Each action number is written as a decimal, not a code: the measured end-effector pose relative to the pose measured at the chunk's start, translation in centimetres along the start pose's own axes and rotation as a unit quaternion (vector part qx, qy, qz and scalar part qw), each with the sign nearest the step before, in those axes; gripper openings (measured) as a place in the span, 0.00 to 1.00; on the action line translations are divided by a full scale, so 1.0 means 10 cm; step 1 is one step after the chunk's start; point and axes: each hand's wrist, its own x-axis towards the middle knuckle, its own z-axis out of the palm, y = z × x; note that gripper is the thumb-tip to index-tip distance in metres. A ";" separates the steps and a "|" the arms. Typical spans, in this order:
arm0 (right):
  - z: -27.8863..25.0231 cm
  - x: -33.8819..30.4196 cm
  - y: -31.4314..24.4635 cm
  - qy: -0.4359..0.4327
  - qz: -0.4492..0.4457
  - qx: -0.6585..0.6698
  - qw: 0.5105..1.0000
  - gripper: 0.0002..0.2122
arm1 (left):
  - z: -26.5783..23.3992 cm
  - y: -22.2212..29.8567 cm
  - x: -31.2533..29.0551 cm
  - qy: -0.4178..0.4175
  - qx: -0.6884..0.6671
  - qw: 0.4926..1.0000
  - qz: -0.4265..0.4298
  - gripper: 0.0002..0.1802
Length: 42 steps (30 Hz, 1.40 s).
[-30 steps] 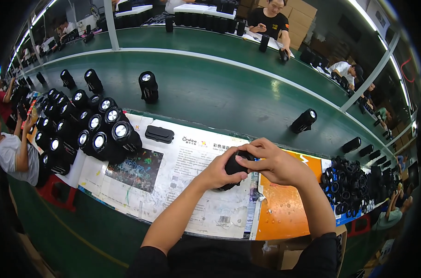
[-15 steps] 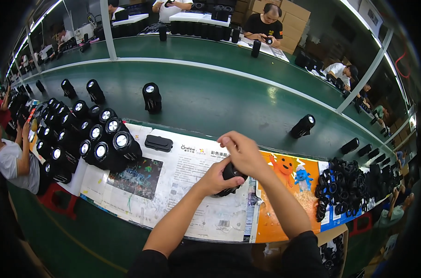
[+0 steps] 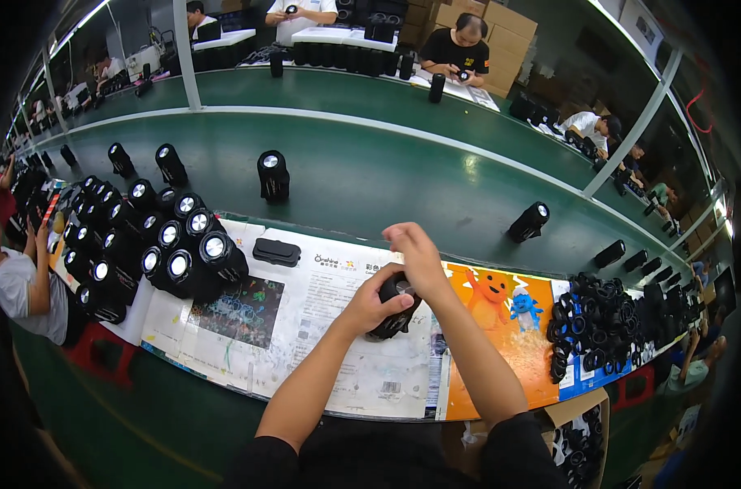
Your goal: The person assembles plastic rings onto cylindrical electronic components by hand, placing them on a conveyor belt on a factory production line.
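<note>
One cylinder (image 3: 392,323), black, silver disc (image 3: 403,287) on top

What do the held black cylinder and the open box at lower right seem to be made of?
Black cylinder: body perhaps plastic or rubber, dark with faint highlights; silvery top shines like metal, possibly coated plastic. Open box: likely cardboard, from its matte brown flaps.

Factory hall, green assembly line (image 3: 403,183), workers (image 3: 448,55), black cylinders (image 3: 274,181)
</note>
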 end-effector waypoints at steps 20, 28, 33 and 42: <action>-0.09 -0.56 0.09 0.049 0.159 0.329 0.929 0.18 | -0.55 0.33 0.11 0.197 -0.142 0.967 0.072 0.24; -0.96 1.05 0.00 0.093 -0.138 -0.392 0.905 0.27 | -1.87 0.27 0.99 0.517 0.409 0.740 0.132 0.52; -1.25 1.27 0.34 0.076 -0.073 -0.408 0.907 0.26 | -2.38 0.24 1.19 0.374 0.350 0.857 0.045 0.53; -0.11 -0.27 0.11 -0.048 -0.101 -0.110 0.988 0.45 | -0.70 0.51 0.66 0.332 0.025 0.943 0.020 0.37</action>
